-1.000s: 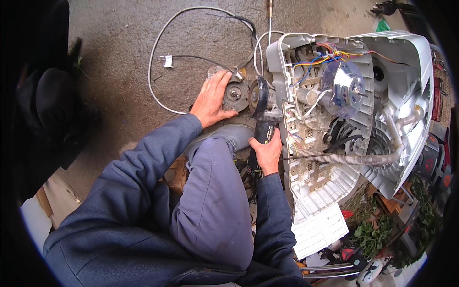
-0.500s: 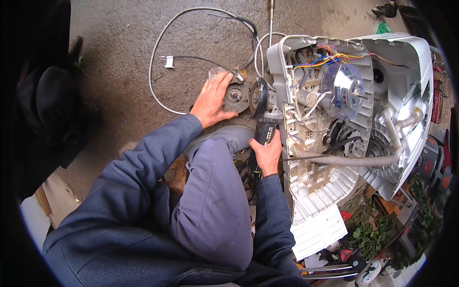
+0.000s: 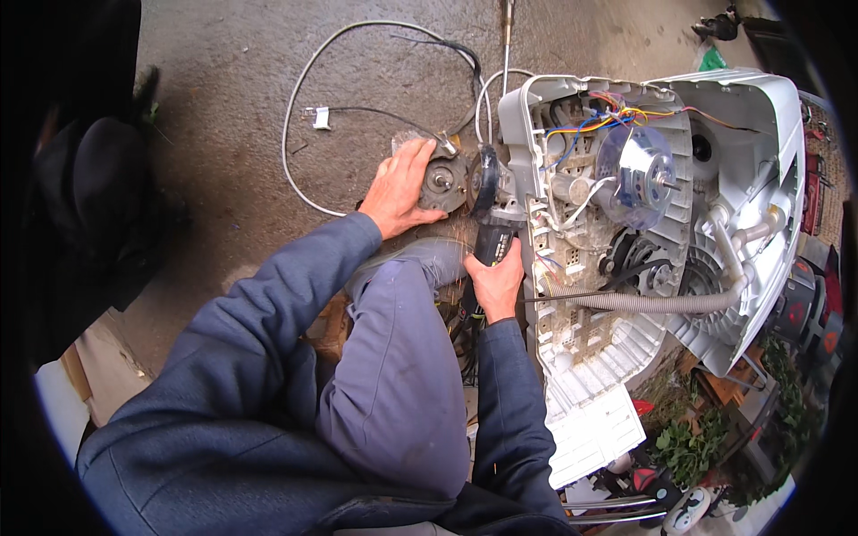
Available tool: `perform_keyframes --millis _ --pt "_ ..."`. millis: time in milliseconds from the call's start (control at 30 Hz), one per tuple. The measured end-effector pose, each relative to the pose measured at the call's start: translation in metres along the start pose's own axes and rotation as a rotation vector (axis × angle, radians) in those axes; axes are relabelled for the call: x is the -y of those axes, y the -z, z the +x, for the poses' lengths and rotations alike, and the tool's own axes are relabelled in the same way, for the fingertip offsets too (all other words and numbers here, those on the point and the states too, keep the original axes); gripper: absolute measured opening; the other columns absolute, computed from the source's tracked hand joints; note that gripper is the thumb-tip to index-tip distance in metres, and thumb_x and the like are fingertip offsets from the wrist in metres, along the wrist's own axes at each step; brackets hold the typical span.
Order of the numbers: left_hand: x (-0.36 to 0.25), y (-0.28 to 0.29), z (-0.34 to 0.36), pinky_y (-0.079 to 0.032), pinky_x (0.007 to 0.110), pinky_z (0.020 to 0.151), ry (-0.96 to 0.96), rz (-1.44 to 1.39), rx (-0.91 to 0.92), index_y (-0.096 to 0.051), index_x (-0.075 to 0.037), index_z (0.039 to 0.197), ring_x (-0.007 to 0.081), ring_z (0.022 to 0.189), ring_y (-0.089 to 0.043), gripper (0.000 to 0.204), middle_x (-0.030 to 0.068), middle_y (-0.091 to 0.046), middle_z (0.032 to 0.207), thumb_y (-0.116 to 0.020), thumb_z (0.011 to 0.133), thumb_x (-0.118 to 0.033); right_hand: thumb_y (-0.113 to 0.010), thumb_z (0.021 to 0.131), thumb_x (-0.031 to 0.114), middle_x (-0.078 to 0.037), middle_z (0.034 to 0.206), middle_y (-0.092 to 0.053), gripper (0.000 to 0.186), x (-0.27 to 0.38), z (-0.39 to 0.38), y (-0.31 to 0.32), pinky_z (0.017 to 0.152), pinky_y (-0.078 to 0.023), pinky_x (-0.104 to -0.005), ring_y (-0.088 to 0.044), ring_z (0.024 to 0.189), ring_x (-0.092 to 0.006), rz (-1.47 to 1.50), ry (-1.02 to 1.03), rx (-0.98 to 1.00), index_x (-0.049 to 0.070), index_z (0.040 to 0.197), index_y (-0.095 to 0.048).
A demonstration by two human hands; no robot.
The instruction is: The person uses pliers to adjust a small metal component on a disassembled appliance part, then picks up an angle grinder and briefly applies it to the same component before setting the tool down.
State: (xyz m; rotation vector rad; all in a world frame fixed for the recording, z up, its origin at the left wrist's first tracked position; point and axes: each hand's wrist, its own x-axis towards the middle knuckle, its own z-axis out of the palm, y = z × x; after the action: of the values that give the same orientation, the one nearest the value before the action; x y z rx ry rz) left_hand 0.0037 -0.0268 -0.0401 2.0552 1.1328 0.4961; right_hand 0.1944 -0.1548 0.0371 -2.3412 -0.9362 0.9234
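My left hand (image 3: 399, 189) grips a round metal motor part (image 3: 444, 181) with a short shaft at its centre, holding it down on the ground. My right hand (image 3: 497, 282) is wrapped round the body of a black angle grinder (image 3: 494, 239). Its guarded disc (image 3: 477, 186) meets the right edge of the motor part. Fine sparks fly back toward my grey shoe (image 3: 438, 254). The guard hides most of the disc and the exact contact spot. A dark cable with a white connector (image 3: 320, 118) runs from the motor part.
Close on my right stands an opened white plastic appliance tub (image 3: 527, 107) with a motor (image 3: 639, 174), coloured wires and a grey corrugated hose (image 3: 661, 302). A grey cable (image 3: 288, 134) loops over the wet ground. Leafy plants (image 3: 684, 447) and scrap lie at the lower right.
The grinder has turned slightly, so its disc shows more edge-on. More sparks are visible around my shoe. Both hands keep their grips, and the whole view has shifted a little.
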Motion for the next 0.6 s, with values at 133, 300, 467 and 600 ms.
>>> perform_keyframes --millis 133,300,467,600 --pt "-0.0007 0.0008 -0.0005 -0.034 0.052 0.12 -0.004 -0.007 -0.026 -0.027 -0.003 0.161 0.0445 0.148 -0.038 0.121 0.0246 -0.037 0.158 -0.095 0.067 -0.036 -0.08 0.071 0.015 -0.018 0.088 -0.072 0.048 -0.005 -0.003 0.0004 0.078 -0.056 -0.0437 -0.073 0.079 -0.0348 0.018 -0.011 0.011 -0.001 0.108 -0.054" --pt "-0.0018 0.0012 0.0017 -0.034 0.052 0.12 0.011 -0.004 -0.023 -0.027 -0.004 0.161 0.044 0.148 -0.038 0.12 0.0242 -0.038 0.158 -0.095 0.067 -0.035 -0.081 0.071 0.015 -0.018 0.09 -0.073 0.049 0.0011 0.0 0.0 0.079 -0.056 -0.0435 -0.073 0.081 -0.0346 0.008 -0.005 0.011 -0.001 0.109 -0.055" --pt "-0.0019 -0.0005 0.0012 -0.034 0.052 0.12 0.017 -0.013 -0.007 -0.027 -0.004 0.161 0.044 0.148 -0.038 0.121 0.0243 -0.038 0.157 -0.095 0.067 -0.036 -0.081 0.071 0.014 -0.019 0.091 -0.073 0.05 -0.0028 -0.0009 0.0004 0.079 -0.056 -0.0436 -0.073 0.082 -0.0345 0.008 -0.034 0.021 -0.002 0.111 -0.055" --pt "-0.0014 -0.0016 -0.0001 -0.034 0.053 0.12 0.017 -0.004 -0.019 -0.026 -0.004 0.162 0.0442 0.148 -0.038 0.122 0.0251 -0.038 0.157 -0.096 0.066 -0.037 -0.081 0.071 0.013 -0.019 0.091 -0.073 0.05 -0.0059 0.001 -0.0007 0.08 -0.057 -0.0433 -0.074 0.082 -0.0339 0.02 0.001 0.018 -0.002 0.11 -0.055"
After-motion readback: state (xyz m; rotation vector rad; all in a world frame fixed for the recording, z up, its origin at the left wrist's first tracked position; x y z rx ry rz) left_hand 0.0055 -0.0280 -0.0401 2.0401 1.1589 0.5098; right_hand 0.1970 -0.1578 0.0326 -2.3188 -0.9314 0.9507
